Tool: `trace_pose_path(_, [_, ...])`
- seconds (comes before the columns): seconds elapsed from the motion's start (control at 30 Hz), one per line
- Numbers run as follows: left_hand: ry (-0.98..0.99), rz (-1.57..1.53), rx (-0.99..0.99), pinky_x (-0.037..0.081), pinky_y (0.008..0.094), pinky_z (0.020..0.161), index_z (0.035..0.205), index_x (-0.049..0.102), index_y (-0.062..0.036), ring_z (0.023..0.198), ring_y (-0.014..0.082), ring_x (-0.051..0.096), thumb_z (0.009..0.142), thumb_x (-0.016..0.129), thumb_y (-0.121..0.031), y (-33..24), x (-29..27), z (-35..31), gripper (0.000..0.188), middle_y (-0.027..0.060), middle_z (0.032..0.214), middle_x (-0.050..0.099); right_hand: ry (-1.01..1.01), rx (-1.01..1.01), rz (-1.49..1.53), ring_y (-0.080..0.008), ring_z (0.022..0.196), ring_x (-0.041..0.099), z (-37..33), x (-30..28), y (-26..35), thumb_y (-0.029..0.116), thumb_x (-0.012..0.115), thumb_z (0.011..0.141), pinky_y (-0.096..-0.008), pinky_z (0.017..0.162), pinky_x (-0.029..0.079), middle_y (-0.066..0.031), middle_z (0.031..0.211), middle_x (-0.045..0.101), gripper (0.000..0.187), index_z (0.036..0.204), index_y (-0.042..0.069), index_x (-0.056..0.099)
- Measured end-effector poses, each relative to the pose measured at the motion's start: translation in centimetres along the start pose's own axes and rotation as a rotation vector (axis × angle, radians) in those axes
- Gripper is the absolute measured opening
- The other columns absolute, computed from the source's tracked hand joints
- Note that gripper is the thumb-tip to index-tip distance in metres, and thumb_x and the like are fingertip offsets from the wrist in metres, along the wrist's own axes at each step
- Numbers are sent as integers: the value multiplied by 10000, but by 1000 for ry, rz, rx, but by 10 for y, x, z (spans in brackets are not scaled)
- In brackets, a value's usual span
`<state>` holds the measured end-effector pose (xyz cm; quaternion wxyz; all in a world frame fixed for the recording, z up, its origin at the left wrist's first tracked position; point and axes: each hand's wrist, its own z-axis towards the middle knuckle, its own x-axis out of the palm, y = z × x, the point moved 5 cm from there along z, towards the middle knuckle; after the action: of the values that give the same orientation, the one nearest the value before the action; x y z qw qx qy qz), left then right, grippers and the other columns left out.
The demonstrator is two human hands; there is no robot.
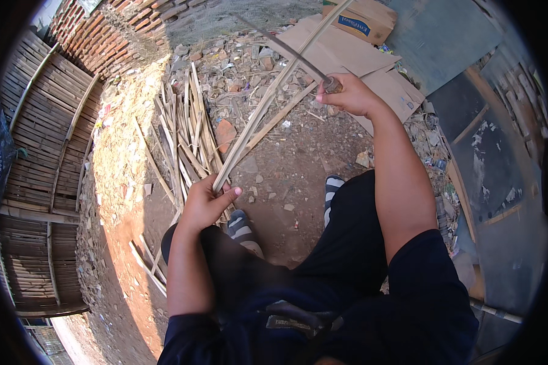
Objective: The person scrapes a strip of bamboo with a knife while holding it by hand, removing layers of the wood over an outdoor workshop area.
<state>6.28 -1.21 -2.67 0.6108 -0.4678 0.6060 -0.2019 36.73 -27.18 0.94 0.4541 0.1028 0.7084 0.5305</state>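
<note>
My left hand (206, 205) is closed round the near end of a long pale bamboo strip (256, 118), which slants up and away to the right past the top edge. In my right hand (349, 96) is the handle of a long, thin-bladed knife (301, 61), its blade pointing to the far left. The blade crosses the strip in this view; whether the two touch I cannot tell. A lengthwise line runs along the strip. Another bamboo strip (280, 126) lies slanting on the ground beneath it.
Left of my feet lies a pile of split bamboo (186, 134), with more pieces (147, 267) nearer. Flattened cardboard (329, 52) and a cardboard box (365, 21) are at the far right. Grey boards (487, 152) line the right, a bamboo-slat panel (45, 134) the left, a brick wall (112, 33) the back.
</note>
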Motion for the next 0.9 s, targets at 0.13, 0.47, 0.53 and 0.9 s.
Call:
trace_pose_path(0.13, [-9, 29, -15, 363, 214, 524, 991, 657, -5, 597, 15, 462, 891, 817, -201, -1, -4, -2, 272, -69, 707, 556, -404, 264, 80, -217, 849, 681, -4, -35, -22, 258, 794, 843, -364, 814, 522, -111, 920, 719, 328, 1093, 65, 706])
trace_pose_path(0.47, [44, 20, -43, 382, 226, 536, 954, 646, -21, 616, 21, 478, 886, 818, -184, -15, 5, -3, 247, -63, 703, 557, 188, -197, -596, -372, 1040, 682, -36, 44, 75, 313, 807, 808, -453, 893, 533, -170, 1081, 729, 500, 1236, 83, 691])
trace_pose_path(0.53, [64, -16, -28, 388, 221, 541, 962, 643, -15, 625, 21, 488, 889, 815, -179, -9, 5, -2, 249, -63, 719, 562, 207, -206, -597, -371, 1041, 681, -36, 41, 73, 318, 804, 811, -460, 910, 532, -167, 1097, 727, 503, 1242, 87, 688])
trace_pose_path(0.9, [9, -72, -9, 351, 221, 523, 881, 627, -36, 591, 24, 441, 884, 826, -217, -10, 7, 1, 269, -67, 666, 522, -230, -89, -398, -335, 915, 705, -20, 3, 30, 308, 798, 832, -419, 819, 533, -194, 996, 725, 459, 1182, 33, 685])
